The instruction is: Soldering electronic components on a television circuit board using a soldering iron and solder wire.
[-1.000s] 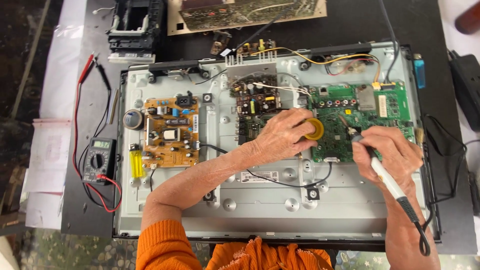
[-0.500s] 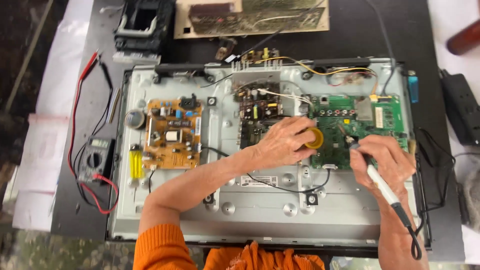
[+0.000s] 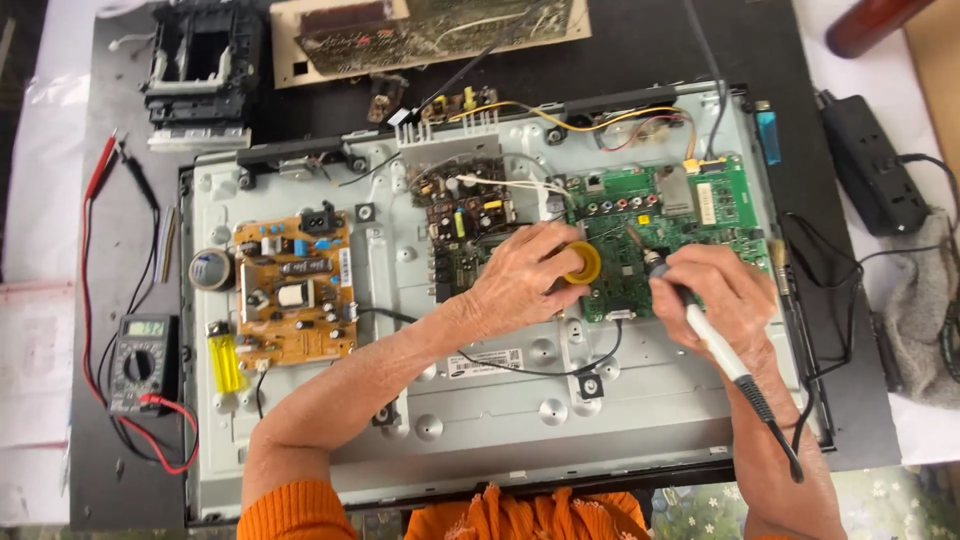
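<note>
One soldering iron (image 3: 722, 345) is clamped pen-fashion in the right hand (image 3: 715, 300), its long axis running from 5 o'clock up to 11 o'clock, tip on the green circuit board (image 3: 700, 215). At 9 o'clock, nearer the board's edge, a yellow solder reel (image 3: 584, 263) is gripped by the left hand (image 3: 520, 280). The tip's contact is hidden by fingers.

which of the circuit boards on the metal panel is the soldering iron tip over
The green board on the right: the right hand holds the soldering iron tip over it. The tan board and dark middle board lie untouched.
</note>
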